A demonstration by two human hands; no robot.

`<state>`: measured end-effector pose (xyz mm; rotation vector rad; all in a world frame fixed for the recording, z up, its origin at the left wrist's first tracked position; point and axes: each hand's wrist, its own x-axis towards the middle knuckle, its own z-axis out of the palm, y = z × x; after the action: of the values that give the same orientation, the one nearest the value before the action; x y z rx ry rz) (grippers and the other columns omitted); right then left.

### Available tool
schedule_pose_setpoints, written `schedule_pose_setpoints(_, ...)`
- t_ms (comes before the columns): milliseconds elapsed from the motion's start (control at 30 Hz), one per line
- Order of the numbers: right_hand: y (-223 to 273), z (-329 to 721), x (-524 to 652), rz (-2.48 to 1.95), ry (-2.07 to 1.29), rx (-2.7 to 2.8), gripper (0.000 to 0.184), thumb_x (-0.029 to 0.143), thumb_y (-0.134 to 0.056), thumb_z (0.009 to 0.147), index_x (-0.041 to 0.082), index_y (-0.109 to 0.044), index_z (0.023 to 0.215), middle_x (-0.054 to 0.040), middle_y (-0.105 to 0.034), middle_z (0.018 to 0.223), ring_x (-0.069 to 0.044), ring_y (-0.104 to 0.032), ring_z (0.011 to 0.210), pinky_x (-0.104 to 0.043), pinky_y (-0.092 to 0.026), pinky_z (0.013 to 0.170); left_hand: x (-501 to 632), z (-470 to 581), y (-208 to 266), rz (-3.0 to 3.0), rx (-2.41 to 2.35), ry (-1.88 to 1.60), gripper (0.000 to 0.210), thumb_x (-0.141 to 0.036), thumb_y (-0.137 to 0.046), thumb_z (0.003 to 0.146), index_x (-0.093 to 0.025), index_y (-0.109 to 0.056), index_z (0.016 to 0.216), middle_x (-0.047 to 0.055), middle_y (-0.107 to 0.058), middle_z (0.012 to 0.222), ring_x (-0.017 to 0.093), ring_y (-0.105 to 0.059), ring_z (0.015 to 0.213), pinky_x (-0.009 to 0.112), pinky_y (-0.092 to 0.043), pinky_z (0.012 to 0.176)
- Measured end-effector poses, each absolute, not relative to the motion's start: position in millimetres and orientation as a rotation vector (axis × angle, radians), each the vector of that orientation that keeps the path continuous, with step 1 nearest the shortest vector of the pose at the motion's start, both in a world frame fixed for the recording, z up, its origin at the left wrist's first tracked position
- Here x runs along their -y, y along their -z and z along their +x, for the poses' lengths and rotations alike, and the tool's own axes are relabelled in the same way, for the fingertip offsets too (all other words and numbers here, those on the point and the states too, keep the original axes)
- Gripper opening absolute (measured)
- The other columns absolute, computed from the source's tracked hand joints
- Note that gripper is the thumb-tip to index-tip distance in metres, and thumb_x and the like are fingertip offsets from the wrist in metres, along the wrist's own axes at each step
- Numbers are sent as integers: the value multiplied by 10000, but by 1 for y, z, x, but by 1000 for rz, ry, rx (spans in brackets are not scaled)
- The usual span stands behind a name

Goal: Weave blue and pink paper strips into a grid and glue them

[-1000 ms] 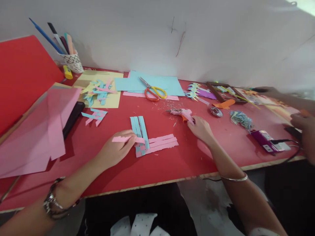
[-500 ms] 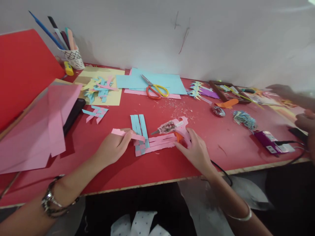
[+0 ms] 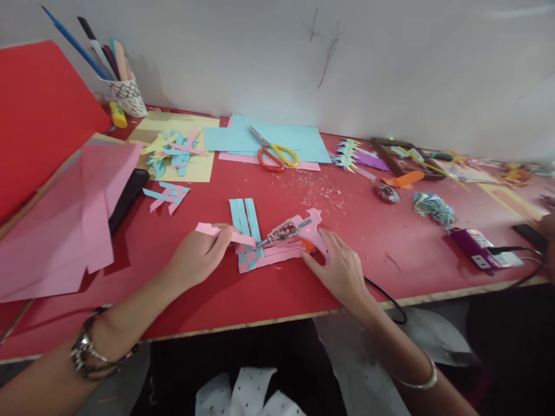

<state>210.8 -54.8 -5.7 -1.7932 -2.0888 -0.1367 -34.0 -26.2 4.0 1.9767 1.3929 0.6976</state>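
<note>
Between thumb and fingers, my left hand (image 3: pixel 197 254) pinches a pink paper strip (image 3: pixel 243 238), its right end reaching over a woven piece. That woven paper piece (image 3: pixel 248 260) lies on the red table, with blue strips (image 3: pixel 244 214) running away from me and pink strips (image 3: pixel 280 253) running right. My right hand (image 3: pixel 340 268) is wrapped round the handle of a pink glue gun (image 3: pixel 297 228) with an orange trigger. The gun's metal nozzle points left, at the weave close to the strip's end; whether it touches the paper I cannot tell.
Scissors (image 3: pixel 277 153) rest on blue sheets (image 3: pixel 303 144) at the back. Pink sheets (image 3: pixel 56 225) and a pen cup (image 3: pixel 128 97) stand left. A small woven piece (image 3: pixel 169 196) lies nearby. To the right are a purple power strip (image 3: pixel 472 248), a tassel (image 3: pixel 433 209) and another person's hand (image 3: pixel 548 222).
My right hand has brought the glue gun left and slightly down, so its nozzle is now at the weave. My left hand stays nearly still. The other person's arm has mostly left the view.
</note>
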Motion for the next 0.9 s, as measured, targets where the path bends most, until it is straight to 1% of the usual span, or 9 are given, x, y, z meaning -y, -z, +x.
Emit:
schedule_pose_setpoints(100,5,210,55,-1804,141,2124,368,369,-432,798,148,-548,1068,-138,-638,1008,-235,-635,777,-308,-490,575,26,-33,-6,1987,-1399,-684,453,-287,-227,849,-199,-643,693,32,-642,682,171,-565,649,303,-463,677)
schedule_pose_setpoints(233,4,208,55,-1827,155,2145,352,350,-398,815,154,-545,1068,-133,-635,965,-235,-628,753,-302,-474,553,26,-33,-6,1987,-1414,-680,446,-288,-226,840,-195,-630,675,33,-655,710,172,-579,684,278,-460,653)
schedule_pose_setpoints(400,4,210,57,-1813,178,2136,350,340,-380,829,166,-537,1089,-119,-645,919,-226,-625,726,-294,-471,546,26,-33,-5,1986,-1420,-670,446,-302,-222,839,-204,-607,635,23,-653,688,164,-560,658,272,-455,674)
schedule_pose_setpoints(567,7,218,59,-1823,180,2122,363,346,-383,834,140,-542,1087,-143,-641,963,-232,-631,735,-304,-484,559,25,-33,-5,2008,-1408,-691,444,-290,-227,841,-203,-614,641,27,-645,675,169,-561,652,281,-447,656)
schedule_pose_setpoints(767,7,226,61,-1835,201,2084,365,356,-363,839,146,-547,1074,-145,-646,947,-243,-631,736,-327,-493,560,25,-34,-4,1963,-1361,-695,448,-269,-237,854,-198,-645,684,31,-656,741,164,-569,699,287,-447,700)
schedule_pose_setpoints(900,7,232,61,-1872,219,2059,372,368,-352,850,137,-543,1071,-158,-641,984,-251,-633,762,-332,-493,572,25,-33,-4,1953,-1386,-691,442,-272,-242,852,-197,-646,691,25,-650,733,163,-559,688,277,-449,698)
